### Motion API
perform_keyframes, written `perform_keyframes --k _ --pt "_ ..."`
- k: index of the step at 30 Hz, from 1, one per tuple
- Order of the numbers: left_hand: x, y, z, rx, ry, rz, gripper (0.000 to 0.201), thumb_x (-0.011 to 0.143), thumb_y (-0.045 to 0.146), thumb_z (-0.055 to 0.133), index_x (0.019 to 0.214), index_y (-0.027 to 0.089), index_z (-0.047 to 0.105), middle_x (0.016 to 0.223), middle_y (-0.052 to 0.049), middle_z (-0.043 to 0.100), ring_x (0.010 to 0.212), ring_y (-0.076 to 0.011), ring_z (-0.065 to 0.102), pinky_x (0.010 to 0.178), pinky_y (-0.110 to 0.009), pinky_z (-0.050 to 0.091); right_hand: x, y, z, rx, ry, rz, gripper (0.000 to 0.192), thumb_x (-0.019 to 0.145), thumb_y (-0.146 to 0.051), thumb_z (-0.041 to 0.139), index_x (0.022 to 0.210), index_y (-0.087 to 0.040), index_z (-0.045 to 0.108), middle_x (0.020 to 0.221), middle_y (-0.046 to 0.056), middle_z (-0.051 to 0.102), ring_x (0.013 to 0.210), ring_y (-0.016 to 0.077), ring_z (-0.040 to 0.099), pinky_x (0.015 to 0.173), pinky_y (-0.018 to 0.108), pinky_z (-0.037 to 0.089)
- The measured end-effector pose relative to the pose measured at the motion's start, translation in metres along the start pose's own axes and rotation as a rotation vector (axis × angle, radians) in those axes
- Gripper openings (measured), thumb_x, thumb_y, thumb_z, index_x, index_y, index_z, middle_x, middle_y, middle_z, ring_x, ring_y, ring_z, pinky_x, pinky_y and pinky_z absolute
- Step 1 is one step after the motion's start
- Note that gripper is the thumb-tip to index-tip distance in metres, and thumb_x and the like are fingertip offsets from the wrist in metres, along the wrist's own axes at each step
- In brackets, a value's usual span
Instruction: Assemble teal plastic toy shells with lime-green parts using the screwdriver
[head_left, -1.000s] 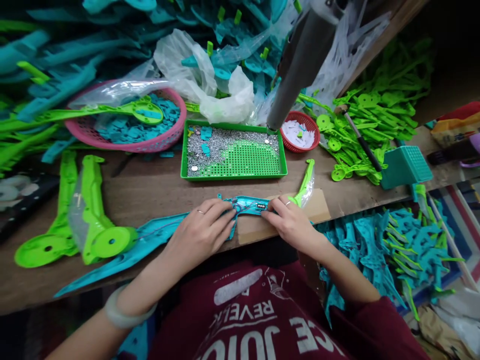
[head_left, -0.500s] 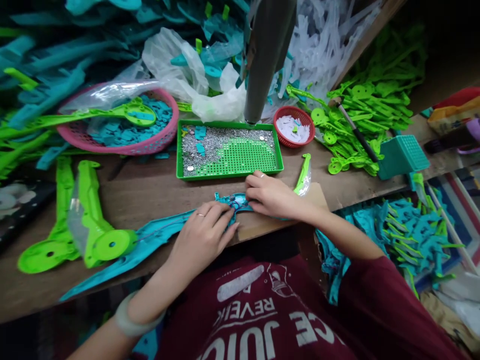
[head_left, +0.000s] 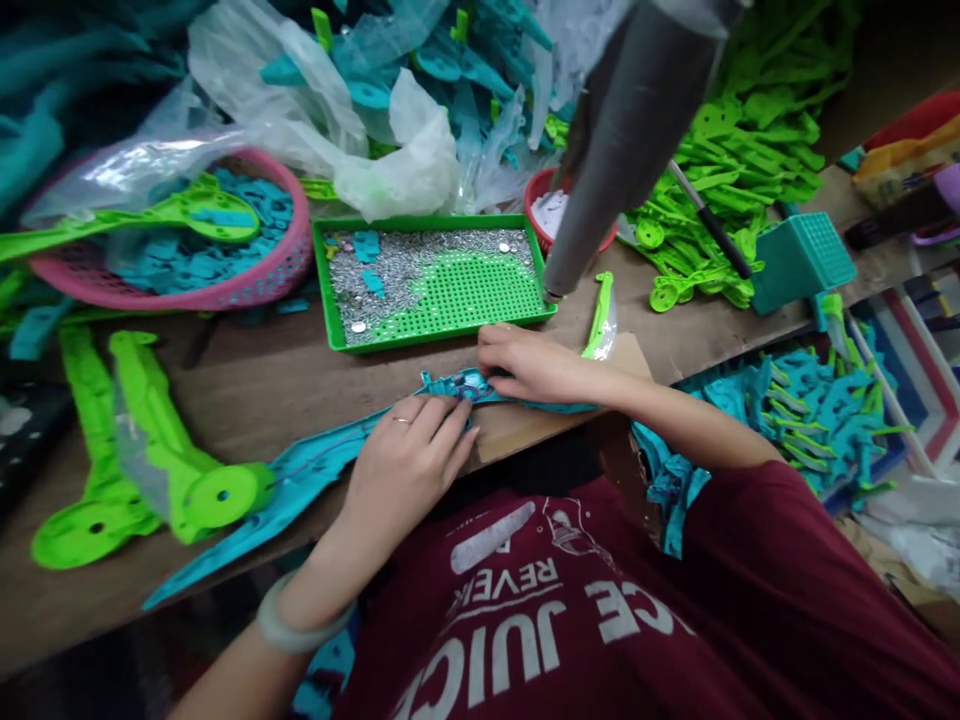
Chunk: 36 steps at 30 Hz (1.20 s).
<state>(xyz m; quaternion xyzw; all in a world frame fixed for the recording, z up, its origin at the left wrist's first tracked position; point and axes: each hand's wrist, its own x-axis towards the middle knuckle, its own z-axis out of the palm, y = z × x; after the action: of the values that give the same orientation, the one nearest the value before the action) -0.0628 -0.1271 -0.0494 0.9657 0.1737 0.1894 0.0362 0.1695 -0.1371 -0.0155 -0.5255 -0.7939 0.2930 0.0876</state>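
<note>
A long teal plastic shell [head_left: 300,480] lies along the near edge of the wooden bench, with thin wires at its wide end. My left hand [head_left: 409,460] presses down on that shell, fingers flat and pointing right. My right hand [head_left: 529,365] rests fingers-down on the wide end of the same shell, just in front of the green tray [head_left: 334,320]. The tray holds several small silver screws [head_left: 420,270] and a few teal bits. A grey cylinder [head_left: 630,130] hangs over the tray's right corner.
A pink basket [head_left: 289,265] of teal pieces sits at the back left. Green plastic shells [head_left: 150,450] lie at the left. A red bowl [head_left: 544,210], a pile of green parts [head_left: 720,150] and a teal box [head_left: 802,260] stand at the right. Teal parts [head_left: 810,420] fill a bin below.
My right hand has moved from the shell's right end towards its middle, close to the green tray. The view has shifted left and closer; the grey cylinder now looms at the upper right.
</note>
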Motion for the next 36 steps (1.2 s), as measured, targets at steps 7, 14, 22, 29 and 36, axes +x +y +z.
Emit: perform_keyframes --k 7,14,22,29,36 --pt "0.006 0.003 -0.002 0.095 -0.016 -0.038 0.038 0.099 0.032 0.055 0.127 0.008 0.063 0.090 -0.011 0.066 0.087 -0.0282 0.060 0.074 -0.039 0.050 -0.003 -0.007 0.015 0.014 0.137 0.165 0.010 0.093 -0.013 0.049 0.085 -0.016 0.054 0.099 0.008 0.051 0.098 0.0218 0.047 0.087 0.036 0.042" --pt "0.011 0.005 0.005 0.077 0.077 -0.068 0.022 0.097 0.027 0.058 0.103 0.007 0.067 0.085 -0.010 0.065 0.083 -0.0270 0.059 0.075 -0.038 0.052 -0.008 -0.004 0.023 0.101 0.227 0.092 0.007 0.093 -0.014 0.049 0.090 -0.019 0.053 0.094 0.006 0.056 0.095 0.0217 0.045 0.087 0.036 0.041" --pt "-0.004 0.003 0.005 0.013 0.144 -0.013 0.014 0.095 0.016 0.061 0.106 0.008 0.066 0.103 -0.013 0.074 0.099 -0.0270 0.065 0.093 -0.041 0.053 -0.007 0.005 0.022 -0.180 0.190 -0.130 0.023 0.103 -0.021 0.041 0.094 -0.016 0.062 0.091 0.009 0.058 0.093 0.0232 0.042 0.085 0.036 0.041" --pt "-0.002 0.008 0.002 0.038 0.100 -0.045 0.024 0.096 0.020 0.060 0.115 0.006 0.064 0.102 -0.014 0.071 0.096 -0.0282 0.064 0.088 -0.041 0.054 -0.004 -0.006 0.028 -0.409 0.194 0.003 0.021 0.101 -0.015 0.042 0.094 -0.012 0.062 0.094 0.013 0.058 0.096 0.0272 0.043 0.083 0.040 0.042" --pt "-0.002 0.018 0.008 -0.045 0.196 -0.304 0.031 0.092 0.023 0.067 0.117 0.004 0.062 0.114 -0.021 0.066 0.107 -0.0317 0.061 0.091 -0.044 0.053 -0.007 -0.004 0.028 -0.312 0.234 0.019 0.015 0.098 -0.020 0.050 0.092 -0.014 0.063 0.095 0.011 0.056 0.095 0.0263 0.040 0.082 0.039 0.041"
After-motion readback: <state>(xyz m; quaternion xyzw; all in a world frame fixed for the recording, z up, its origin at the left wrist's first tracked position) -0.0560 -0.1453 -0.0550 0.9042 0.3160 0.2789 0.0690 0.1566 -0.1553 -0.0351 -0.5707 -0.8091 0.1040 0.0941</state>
